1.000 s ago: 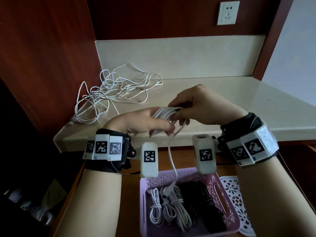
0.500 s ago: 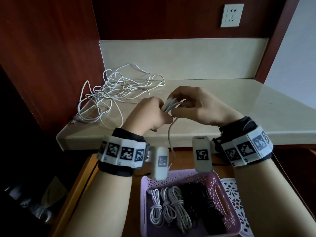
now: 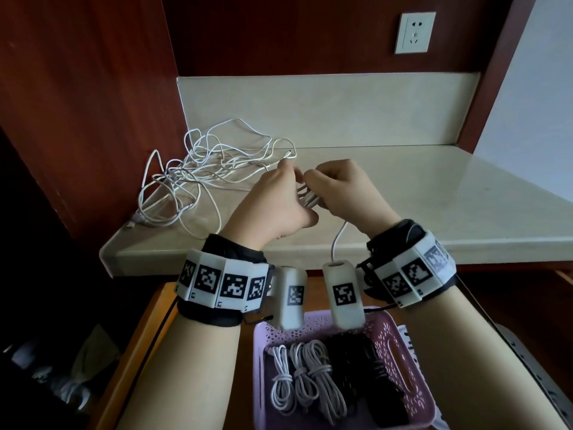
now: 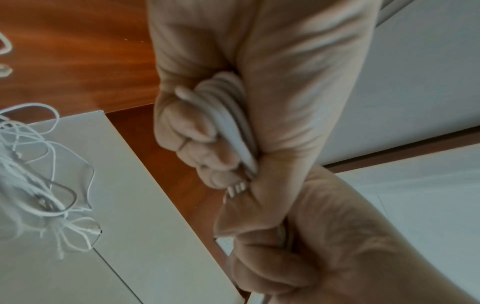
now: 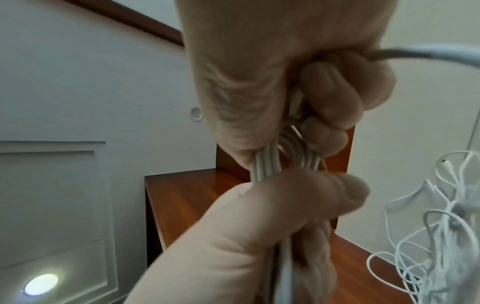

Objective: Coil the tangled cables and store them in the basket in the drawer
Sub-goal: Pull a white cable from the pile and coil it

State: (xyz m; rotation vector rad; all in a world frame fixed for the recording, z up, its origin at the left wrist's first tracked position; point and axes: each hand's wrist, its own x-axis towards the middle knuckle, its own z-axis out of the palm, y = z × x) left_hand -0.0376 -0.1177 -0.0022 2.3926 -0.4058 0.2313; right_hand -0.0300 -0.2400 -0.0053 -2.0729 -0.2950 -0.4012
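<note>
My left hand [image 3: 276, 206] and right hand [image 3: 344, 190] meet knuckle to knuckle above the worktop [image 3: 418, 197], both curled tight round one white coil [image 3: 310, 200]: the left fist clamps its loops, the right fingers [image 5: 345, 88] pinch the other end. A loose tail [image 3: 338, 240] of it drops below my right wrist, toward the drawer [image 3: 145, 336]. Left of my left hand, a tangle [image 3: 198, 178] of white cables lies spread on the worktop. Under my wrists, in the open drawer, sits the pink basket [image 3: 415, 395], holding coiled white bundles [image 3: 307, 377] with dark ones [image 3: 369, 373] just beside them.
</note>
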